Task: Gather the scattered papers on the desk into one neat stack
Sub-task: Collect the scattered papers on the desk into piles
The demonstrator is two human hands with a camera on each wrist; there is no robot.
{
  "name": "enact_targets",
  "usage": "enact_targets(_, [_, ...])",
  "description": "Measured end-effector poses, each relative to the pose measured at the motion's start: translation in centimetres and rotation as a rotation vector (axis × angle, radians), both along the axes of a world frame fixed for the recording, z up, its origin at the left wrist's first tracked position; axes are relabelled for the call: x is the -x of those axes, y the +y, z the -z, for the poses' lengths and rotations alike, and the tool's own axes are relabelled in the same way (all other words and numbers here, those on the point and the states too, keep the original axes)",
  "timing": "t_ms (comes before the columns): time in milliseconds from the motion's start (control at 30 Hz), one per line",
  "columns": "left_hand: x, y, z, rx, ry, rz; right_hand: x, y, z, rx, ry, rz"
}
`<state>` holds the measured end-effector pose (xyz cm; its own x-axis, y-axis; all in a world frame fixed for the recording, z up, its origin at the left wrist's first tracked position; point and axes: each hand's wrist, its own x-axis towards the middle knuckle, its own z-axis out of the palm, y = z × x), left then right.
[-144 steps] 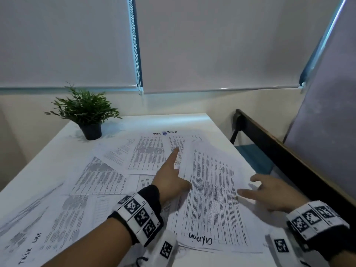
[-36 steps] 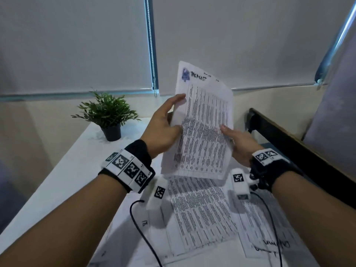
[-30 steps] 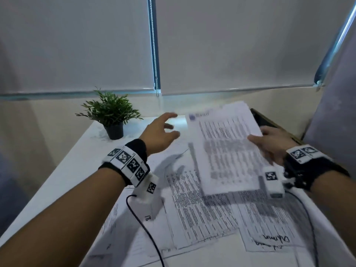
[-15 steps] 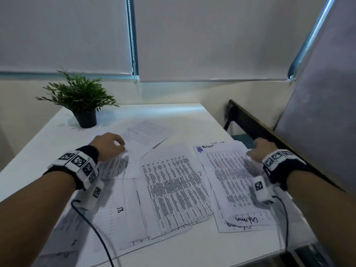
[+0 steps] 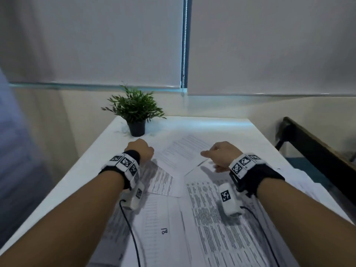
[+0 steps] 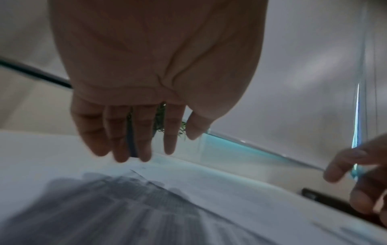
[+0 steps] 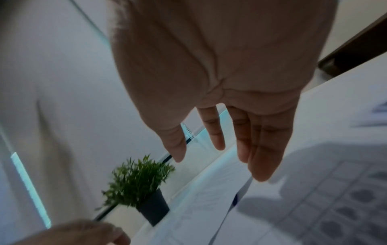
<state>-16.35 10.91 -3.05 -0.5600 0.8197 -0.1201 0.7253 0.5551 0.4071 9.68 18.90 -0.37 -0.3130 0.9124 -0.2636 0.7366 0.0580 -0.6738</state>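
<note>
- The potted plant [image 5: 135, 112] stands at the far left of the white table [image 5: 92, 160], just beyond the left hand.
- The left hand [image 5: 141, 152] reaches over the far sheet's left edge; the left wrist view shows its fingers [image 6: 142, 132] straight, close together and pointing down toward the paper, holding nothing. Whether the tips touch the sheet cannot be told through the blur.
- The scattered papers [image 5: 165, 218] lie flat and overlapping across the near and middle table, one bearing a handwritten mark near its bottom edge.
- The far sheet [image 5: 185, 153], lightly printed, lies askew between the two hands, its near corner overlapping the sheets below.
- A densely printed sheet [image 5: 215, 228] lies under the right forearm, running to the near edge.
- The right hand [image 5: 221, 155] hovers at the far sheet's right edge, index finger pointing left; in the right wrist view its fingers [image 7: 261, 145] are extended and relaxed, gripping nothing.
- A dark wooden frame [image 5: 317, 151] runs beside the table's right side.
</note>
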Motion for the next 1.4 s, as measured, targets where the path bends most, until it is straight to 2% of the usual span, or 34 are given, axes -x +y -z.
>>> enact_targets(100, [1.5, 0.4, 0.8, 0.155, 0.013, -0.035, 3.0, 0.1, 0.8, -0.096, -0.259, -0.164])
enact_targets(167, [1.8, 0.6, 1.4, 0.201, 0.009, -0.04, 4.4, 0.6, 1.4, -0.08, -0.312, -0.209])
enact_targets(300, [2.4, 1.4, 2.2, 0.183, -0.009, -0.086, 5.8, 1.3, 3.1, -0.119, -0.442, -0.336])
enact_targets(367, [3.0, 1.6, 2.4, 0.174, -0.044, -0.111, 5.7, 1.0, 3.6, -0.123, -0.434, -0.322])
enact_targets(533, [4.5, 2.3, 3.0, -0.017, -0.172, -0.153, 5.0, 0.3, 4.3, -0.107, -0.323, -0.271])
enact_targets(700, [3.5, 2.6, 2.7, -0.138, -0.176, 0.021, 4.8, 0.4, 4.7, -0.12, -0.263, -0.243])
enact_targets(833, [2.3, 2.5, 1.9, -0.279, -0.18, 0.057, 4.5, -0.1, 5.3, -0.128, -0.24, -0.221])
enact_targets(933, [1.5, 2.0, 0.2, -0.377, -0.194, 0.156, 3.6, -0.1, 4.8, -0.075, -0.115, -0.127])
enact_targets(1067, [0.5, 0.5, -3.3, -0.583, -0.45, 0.249, 1.9, 0.6, 4.0, 0.009, 0.174, 0.228])
enact_targets(1133, [0.1, -0.5, -4.4, -0.629, -0.525, 0.275, 0.8, 1.2, 3.5, 0.132, 0.402, 0.37])
enact_targets(1200, [-0.4, -1.2, -5.0, -0.657, -0.599, 0.324, -0.5, 2.0, 3.1, 0.247, 0.662, 0.44])
enact_targets(1267, [-1.5, -1.8, -5.6, -0.671, -0.699, 0.338, -2.4, 2.3, 2.5, 0.233, 0.846, 0.481])
enact_targets(1333, [-2.5, -2.0, -5.7, -0.669, -0.808, 0.314, -5.4, 2.2, 1.6, 0.148, 0.932, 0.505])
enact_targets(1400, [-3.4, -2.3, -5.7, -0.664, -0.908, 0.303, -9.3, 1.9, 1.0, 0.046, 0.84, 0.502])
